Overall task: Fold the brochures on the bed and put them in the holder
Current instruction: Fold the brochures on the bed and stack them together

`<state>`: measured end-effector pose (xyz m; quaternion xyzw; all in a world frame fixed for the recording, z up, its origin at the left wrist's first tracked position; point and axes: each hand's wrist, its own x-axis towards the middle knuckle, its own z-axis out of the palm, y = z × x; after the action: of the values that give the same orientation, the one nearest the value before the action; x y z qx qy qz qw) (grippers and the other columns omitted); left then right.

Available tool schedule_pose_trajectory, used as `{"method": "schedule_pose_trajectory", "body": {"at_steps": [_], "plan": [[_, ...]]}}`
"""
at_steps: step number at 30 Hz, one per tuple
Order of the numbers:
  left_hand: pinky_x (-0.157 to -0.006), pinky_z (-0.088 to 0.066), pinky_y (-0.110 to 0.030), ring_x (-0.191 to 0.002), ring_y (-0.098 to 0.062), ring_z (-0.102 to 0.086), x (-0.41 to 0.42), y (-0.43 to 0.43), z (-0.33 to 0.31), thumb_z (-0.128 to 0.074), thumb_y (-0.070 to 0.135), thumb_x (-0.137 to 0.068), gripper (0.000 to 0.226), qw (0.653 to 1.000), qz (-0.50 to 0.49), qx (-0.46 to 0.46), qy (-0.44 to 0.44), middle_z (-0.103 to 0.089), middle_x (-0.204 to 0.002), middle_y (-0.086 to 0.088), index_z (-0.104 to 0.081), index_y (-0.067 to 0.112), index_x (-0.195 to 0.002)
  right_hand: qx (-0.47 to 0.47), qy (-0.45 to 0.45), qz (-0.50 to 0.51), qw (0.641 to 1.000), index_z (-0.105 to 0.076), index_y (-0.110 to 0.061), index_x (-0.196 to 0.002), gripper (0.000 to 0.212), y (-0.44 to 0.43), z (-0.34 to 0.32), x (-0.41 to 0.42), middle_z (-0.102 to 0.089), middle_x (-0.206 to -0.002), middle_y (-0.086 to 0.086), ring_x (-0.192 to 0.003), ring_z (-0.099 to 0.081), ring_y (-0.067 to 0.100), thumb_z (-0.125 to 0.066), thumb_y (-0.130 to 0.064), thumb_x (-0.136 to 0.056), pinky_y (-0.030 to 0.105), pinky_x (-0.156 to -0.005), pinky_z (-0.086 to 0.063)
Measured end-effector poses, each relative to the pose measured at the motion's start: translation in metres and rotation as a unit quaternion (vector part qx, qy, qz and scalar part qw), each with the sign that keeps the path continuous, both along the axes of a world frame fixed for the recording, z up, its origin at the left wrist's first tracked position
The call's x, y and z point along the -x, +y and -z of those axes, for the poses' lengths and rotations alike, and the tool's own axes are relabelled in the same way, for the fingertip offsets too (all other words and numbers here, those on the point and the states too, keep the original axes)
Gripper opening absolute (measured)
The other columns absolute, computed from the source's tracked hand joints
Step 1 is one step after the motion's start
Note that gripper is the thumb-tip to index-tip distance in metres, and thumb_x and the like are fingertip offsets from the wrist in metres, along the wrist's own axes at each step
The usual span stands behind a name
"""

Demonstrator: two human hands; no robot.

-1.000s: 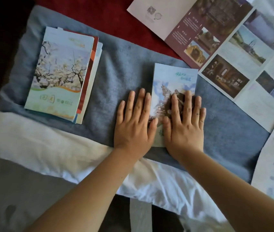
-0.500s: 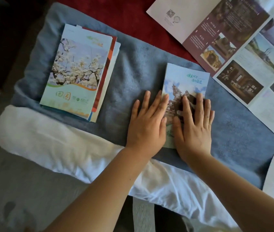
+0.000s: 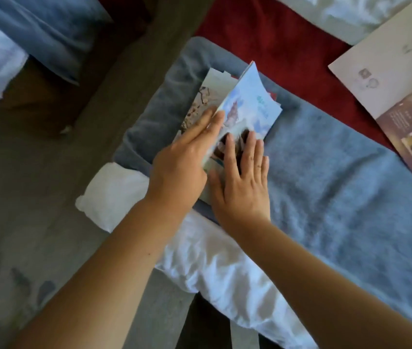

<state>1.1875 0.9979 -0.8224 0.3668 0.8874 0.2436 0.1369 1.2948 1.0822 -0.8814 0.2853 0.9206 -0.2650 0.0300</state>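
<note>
Folded brochure lies tilted on the stack of folded brochures at the left end of the grey blanket. Left hand, fingers straight, is set against its edge; right hand is pressed flat on it. Ungripped, it could spring open or slide askew.

The person's body shows as two forearms and two hands, all bare: uncovered skin runs from the wrists to where the picture's edge cuts the arms off. The left hand, over the near left corner of the grey-blue blanket, is broad across the back, with long, tapering fingers. The right hand, just inside that same corner of the blanket, shows faint knuckle creases and short pale nails, all somewhat blurred. On the left forearm, short of the blanket's near edge, sits a tiny dark spot, possibly a mole.
</note>
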Motion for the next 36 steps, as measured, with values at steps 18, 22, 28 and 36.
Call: {"method": "schedule_pose_trajectory", "body": {"at_steps": [18, 22, 28, 36], "plan": [[-0.124, -0.020, -0.049, -0.158, -0.027, -0.013, 0.008, -0.017, 0.077, -0.027, 0.036, -0.110, 0.056, 0.986, -0.036, 0.126, 0.106, -0.015, -0.171, -0.003, -0.025, 0.017, -0.162, -0.121, -0.020, -0.057, 0.991, -0.013, -0.007, -0.163, 0.064, 0.022, 0.019, 0.033, -0.005, -0.171, 0.010, -0.158, 0.003, 0.020, -0.022, -0.037, -0.107, 0.040, -0.128, 0.005], [-0.126, -0.016, -0.046, -0.158, -0.022, -0.012, 0.005, -0.014, 0.086, -0.025, 0.035, -0.109, 0.056, 0.985, -0.051, 0.132, 0.097, -0.013, -0.171, -0.001, -0.021, 0.019, -0.163, -0.139, -0.022, -0.053, 0.989, -0.009, -0.011, -0.164, 0.064, 0.021, 0.032, 0.032, -0.001, -0.172, 0.004, -0.158, 0.006, 0.017, -0.022, -0.038, -0.108, 0.041, -0.128, 0.001], [-0.127, -0.012, -0.045, -0.158, -0.024, -0.009, 0.008, -0.008, 0.104, -0.025, 0.036, -0.108, 0.059, 0.980, -0.049, 0.155, 0.114, -0.009, -0.172, -0.002, -0.016, 0.018, -0.164, -0.142, -0.058, -0.073, 0.985, -0.004, -0.011, -0.164, 0.066, 0.025, 0.047, 0.037, -0.001, -0.172, 0.006, -0.159, 0.003, 0.020, -0.022, -0.038, -0.106, 0.045, -0.128, -0.003], [-0.127, -0.011, -0.045, -0.158, -0.023, -0.007, 0.004, -0.005, 0.115, -0.022, 0.036, -0.108, 0.061, 0.973, -0.054, 0.186, 0.128, -0.005, -0.172, -0.002, -0.011, 0.018, -0.164, -0.127, -0.105, -0.087, 0.982, 0.005, -0.013, -0.164, 0.066, 0.026, 0.050, 0.040, 0.011, -0.172, 0.003, -0.157, 0.014, 0.017, -0.009, -0.040, -0.105, 0.043, -0.128, 0.002]]}}
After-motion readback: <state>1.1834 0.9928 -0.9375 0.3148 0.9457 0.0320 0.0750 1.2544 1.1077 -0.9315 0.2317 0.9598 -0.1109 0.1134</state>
